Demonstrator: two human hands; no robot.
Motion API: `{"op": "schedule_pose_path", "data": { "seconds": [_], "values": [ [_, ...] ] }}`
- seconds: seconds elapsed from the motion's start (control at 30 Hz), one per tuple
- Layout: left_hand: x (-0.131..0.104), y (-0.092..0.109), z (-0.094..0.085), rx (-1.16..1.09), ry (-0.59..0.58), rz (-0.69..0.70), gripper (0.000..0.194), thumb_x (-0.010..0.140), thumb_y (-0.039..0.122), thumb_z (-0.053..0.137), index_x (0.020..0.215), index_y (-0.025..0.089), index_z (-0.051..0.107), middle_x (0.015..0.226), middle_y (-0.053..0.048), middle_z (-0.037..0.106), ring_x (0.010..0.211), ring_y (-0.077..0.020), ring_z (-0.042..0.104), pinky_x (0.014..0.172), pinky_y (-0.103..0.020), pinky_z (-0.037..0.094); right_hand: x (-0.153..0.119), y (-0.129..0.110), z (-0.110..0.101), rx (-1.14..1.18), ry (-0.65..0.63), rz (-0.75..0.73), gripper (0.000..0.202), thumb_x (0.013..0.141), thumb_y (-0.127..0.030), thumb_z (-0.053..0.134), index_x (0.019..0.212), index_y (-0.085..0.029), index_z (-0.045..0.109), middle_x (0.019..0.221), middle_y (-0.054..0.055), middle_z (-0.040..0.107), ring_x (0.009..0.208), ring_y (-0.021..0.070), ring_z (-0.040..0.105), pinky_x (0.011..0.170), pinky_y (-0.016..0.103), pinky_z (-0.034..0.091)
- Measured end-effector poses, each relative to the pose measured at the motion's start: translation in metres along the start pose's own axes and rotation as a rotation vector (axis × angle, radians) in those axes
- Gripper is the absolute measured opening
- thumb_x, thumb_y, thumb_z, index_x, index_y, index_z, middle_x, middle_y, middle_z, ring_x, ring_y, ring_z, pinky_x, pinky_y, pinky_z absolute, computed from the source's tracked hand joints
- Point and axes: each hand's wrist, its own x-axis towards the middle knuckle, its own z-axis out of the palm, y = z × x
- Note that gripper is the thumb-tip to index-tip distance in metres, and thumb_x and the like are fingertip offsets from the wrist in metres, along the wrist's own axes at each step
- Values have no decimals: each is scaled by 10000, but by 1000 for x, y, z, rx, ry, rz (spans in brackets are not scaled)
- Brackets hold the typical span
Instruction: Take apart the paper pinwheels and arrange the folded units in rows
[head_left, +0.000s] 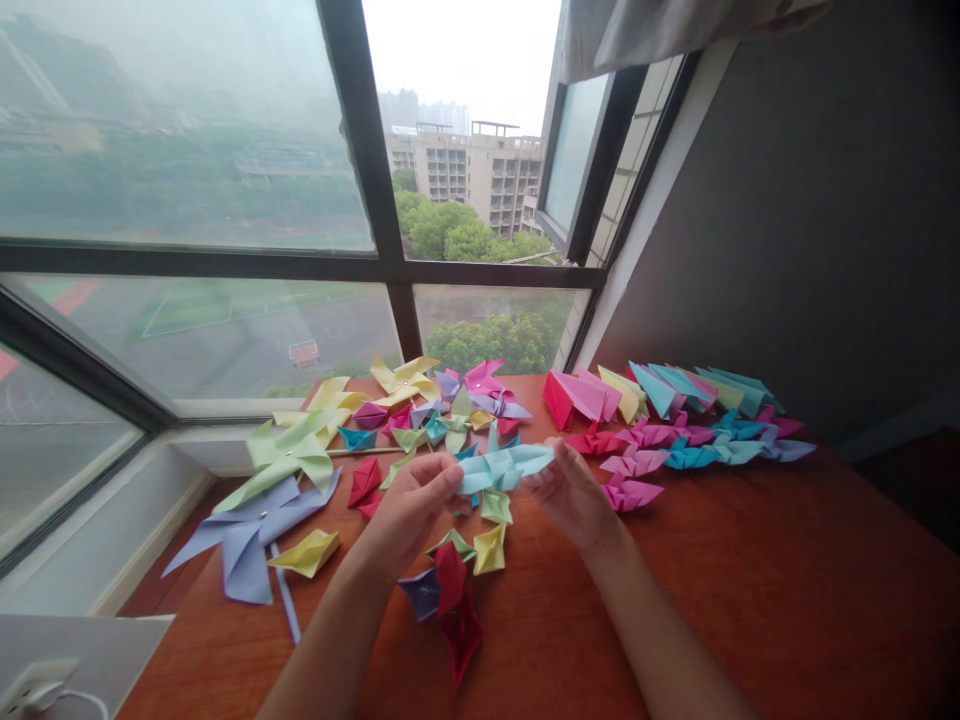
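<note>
A light blue folded paper piece (504,467) is held level above the wooden table (712,600), near the middle of the view. My left hand (420,505) pinches its left end between thumb and fingers. Its right end is gripped by my right hand (574,495), also with thumb and fingers. Small green and yellow folded papers (490,549) lie just below the hands, along with a dark red one (459,610) and a dark purple-blue one (421,593).
Paper pinwheels, one purple-blue (251,535) and one green (289,455), lie at the left. Several pink and blue folded papers (634,460) and paper planes (589,393) are at the back right. Behind the table stands a window (390,268), partly open.
</note>
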Motion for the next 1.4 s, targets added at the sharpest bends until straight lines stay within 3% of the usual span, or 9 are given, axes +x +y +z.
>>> {"op": "schedule_pose_path", "data": {
  "seconds": [0.27, 0.43, 0.53, 0.7, 0.83, 0.97, 1.2, 1.3, 1.4],
  "values": [
    [0, -1, 1, 26, 22, -2, 395, 735, 410, 804, 569, 145, 562, 559, 10, 559, 555, -98, 487, 563, -198, 386, 1, 1, -1, 178, 34, 36, 328, 758, -421, 802, 655, -189, 595, 575, -41, 561, 533, 80, 514, 526, 191, 459],
    [0, 1, 2, 4, 21, 4, 371, 756, 379, 788, 580, 146, 559, 573, 11, 556, 569, -95, 483, 567, -186, 383, 4, 4, 0, 142, 122, -1, 286, 756, -382, 807, 678, -180, 619, 596, -39, 584, 542, 72, 509, 540, 184, 451],
    [2, 0, 0, 34, 49, 9, 365, 767, 391, 776, 602, 146, 561, 585, 23, 529, 566, -87, 458, 552, -178, 367, 6, 7, -1, -28, 223, -76, 309, 757, -417, 791, 686, -177, 609, 601, -42, 560, 550, 78, 491, 546, 196, 432],
    [6, -5, -4, 236, 176, 29, 351, 791, 418, 750, 659, 149, 567, 615, 44, 496, 572, -77, 448, 554, -168, 359, 5, 9, -1, -574, 449, -371, 326, 871, -474, 634, 758, -168, 638, 634, -22, 564, 603, 108, 507, 570, 219, 413],
    [7, -4, 0, 286, 258, 57, 338, 794, 439, 738, 689, 156, 586, 639, 41, 525, 594, -88, 486, 582, -177, 404, -3, 8, 7, -787, 278, -446, 264, 927, -410, 557, 913, -172, 670, 729, 3, 629, 661, 138, 575, 618, 248, 457],
    [8, -3, 4, 347, 264, 85, 327, 795, 442, 729, 695, 151, 620, 679, 15, 582, 649, -115, 543, 639, -203, 457, -10, 13, 19, -924, 120, -489, 214, 912, -361, 584, 960, -175, 677, 802, 17, 670, 699, 144, 606, 645, 250, 476],
    [9, -11, 0, 587, 218, 183, 327, 844, 438, 669, 689, 153, 624, 651, 1, 582, 627, -132, 552, 587, -212, 441, -10, 17, 20, -1045, 255, -536, 209, 902, -365, 608, 808, -180, 635, 700, -6, 630, 628, 130, 558, 611, 243, 445],
    [8, -15, -2, 667, 190, 216, 332, 856, 445, 653, 692, 158, 624, 639, -1, 580, 624, -139, 560, 584, -218, 444, -10, 14, 18, -1066, 217, -531, 191, 909, -348, 596, 832, -179, 642, 705, -8, 633, 630, 128, 555, 611, 241, 440],
    [8, -17, -3, 748, 164, 229, 330, 873, 445, 634, 705, 161, 636, 642, -10, 599, 634, -150, 578, 589, -225, 448, -10, 14, 20, -1117, 177, -559, 244, 925, -315, 565, 725, -181, 607, 635, -21, 586, 594, 117, 524, 594, 236, 415]
  ]
}}
